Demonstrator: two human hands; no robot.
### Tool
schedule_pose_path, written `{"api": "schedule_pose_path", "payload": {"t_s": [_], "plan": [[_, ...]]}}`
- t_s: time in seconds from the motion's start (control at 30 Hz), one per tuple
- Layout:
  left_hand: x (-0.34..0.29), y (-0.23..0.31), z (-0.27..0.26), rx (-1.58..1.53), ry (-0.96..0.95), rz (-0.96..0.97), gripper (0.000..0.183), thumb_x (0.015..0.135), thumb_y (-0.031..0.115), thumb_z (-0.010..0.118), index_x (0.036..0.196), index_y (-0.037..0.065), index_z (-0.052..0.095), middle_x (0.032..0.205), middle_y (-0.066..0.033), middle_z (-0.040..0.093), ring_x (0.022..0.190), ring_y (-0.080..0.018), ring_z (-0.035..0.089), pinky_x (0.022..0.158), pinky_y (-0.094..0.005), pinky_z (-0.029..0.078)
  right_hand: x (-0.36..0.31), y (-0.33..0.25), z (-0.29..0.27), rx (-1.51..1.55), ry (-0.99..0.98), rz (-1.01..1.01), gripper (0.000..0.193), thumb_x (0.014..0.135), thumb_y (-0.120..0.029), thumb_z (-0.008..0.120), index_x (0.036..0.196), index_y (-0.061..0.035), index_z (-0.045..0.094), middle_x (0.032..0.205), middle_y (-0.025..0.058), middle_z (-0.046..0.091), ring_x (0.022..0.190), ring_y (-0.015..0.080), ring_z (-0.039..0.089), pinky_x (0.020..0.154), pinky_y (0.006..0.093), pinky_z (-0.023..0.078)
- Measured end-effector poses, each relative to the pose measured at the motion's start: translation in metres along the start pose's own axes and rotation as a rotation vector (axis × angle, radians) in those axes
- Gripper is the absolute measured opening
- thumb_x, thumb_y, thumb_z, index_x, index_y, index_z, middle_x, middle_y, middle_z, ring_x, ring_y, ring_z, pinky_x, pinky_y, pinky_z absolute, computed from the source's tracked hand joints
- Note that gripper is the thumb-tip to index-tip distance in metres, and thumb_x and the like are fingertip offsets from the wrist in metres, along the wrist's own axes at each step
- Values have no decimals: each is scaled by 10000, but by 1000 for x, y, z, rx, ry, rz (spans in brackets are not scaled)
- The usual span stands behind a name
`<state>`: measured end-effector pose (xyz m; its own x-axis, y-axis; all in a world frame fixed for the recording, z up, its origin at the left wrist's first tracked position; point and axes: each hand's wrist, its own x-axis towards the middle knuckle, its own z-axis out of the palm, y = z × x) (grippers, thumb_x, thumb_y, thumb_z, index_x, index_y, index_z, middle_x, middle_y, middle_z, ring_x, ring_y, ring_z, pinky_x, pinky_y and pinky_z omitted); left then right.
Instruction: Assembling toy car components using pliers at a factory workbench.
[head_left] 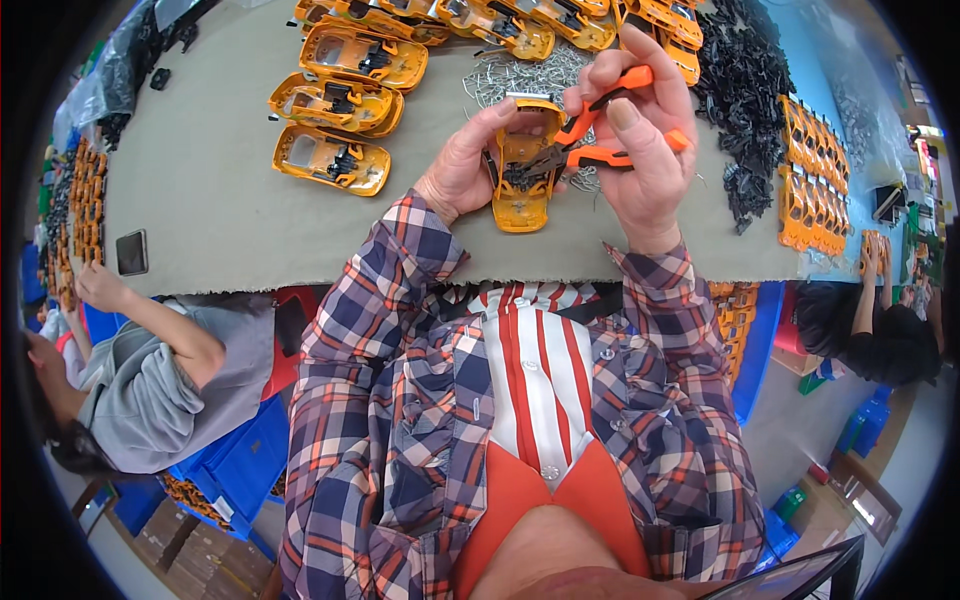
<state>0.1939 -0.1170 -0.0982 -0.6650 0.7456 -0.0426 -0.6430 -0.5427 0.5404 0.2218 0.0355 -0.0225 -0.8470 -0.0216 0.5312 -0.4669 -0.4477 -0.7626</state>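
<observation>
My left hand grips the side of a yellow toy car body shell, its hollow inside turned up and black parts fitted in it. In my right hand is a pair of pliers with orange handles, the handles spread apart. The dark jaws reach into the middle of the shell, at the black parts; what they touch is too small to tell. Just beyond the shell lies a pile of bent silver wire pieces, partly hidden by my hands.
More yellow car shells lie stacked at the left and along the far side. A heap of small black parts and rows of shells are to the right. A phone lies at the left edge. Other people sit on both sides.
</observation>
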Motion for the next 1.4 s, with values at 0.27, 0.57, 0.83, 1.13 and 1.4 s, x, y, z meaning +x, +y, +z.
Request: {"api": "schedule_pose_path", "payload": {"t_s": [0.27, 0.57, 0.83, 1.13, 1.4], "plan": [[-2, -3, -2, 11, -15, 43, 504, 929, 426, 374, 1279, 66, 414, 1214, -119, 513, 1035, -299, 567, 838, -544, 493, 2, -3, 20, -87, 101, 77, 447, 861, -43, 500, 1279, 59, 381, 976, 94, 504, 792, 152, 515, 686, 280, 460], [-1, -6, 0, -16, -30, 50, 533, 912, 440, 396, 1244, 26, 444, 1153, -146, 545, 991, -303, 587, 830, -497, 498, 12, 9, 8, 58, 173, 144, 450, 862, -38, 489, 1289, 49, 376, 985, 106, 503, 816, 165, 514, 710, 289, 467], [8, -4, -5, 93, 49, 92, 517, 933, 445, 346, 1121, 0, 530, 1018, -91, 604, 890, -187, 600, 780, -345, 493, -50, 13, 29, -157, 116, -311, 548, 824, 72, 468, 1337, -2, 290, 978, 91, 455, 878, 164, 446, 811, 323, 423], [1, -1, 29, 111, 295, -6, 538, 902, 519, 429, 1081, 21, 526, 969, -108, 607, 802, -201, 628, 675, -365, 550, 20, -83, 42, -169, 150, -171, 675, 764, -46, 573, 1360, 6, 260, 1005, 90, 444, 917, 187, 444, 839, 332, 401], [53, 128, 37, 111, 486, 475, 464, 955, 440, 339, 1085, 39, 533, 982, -107, 615, 904, -230, 577, 819, -392, 457, -13, -104, -31, -327, 437, -87, 614, 815, -119, 616, 1326, 42, 317, 1022, 87, 458, 909, 176, 439, 839, 352, 401]]}}
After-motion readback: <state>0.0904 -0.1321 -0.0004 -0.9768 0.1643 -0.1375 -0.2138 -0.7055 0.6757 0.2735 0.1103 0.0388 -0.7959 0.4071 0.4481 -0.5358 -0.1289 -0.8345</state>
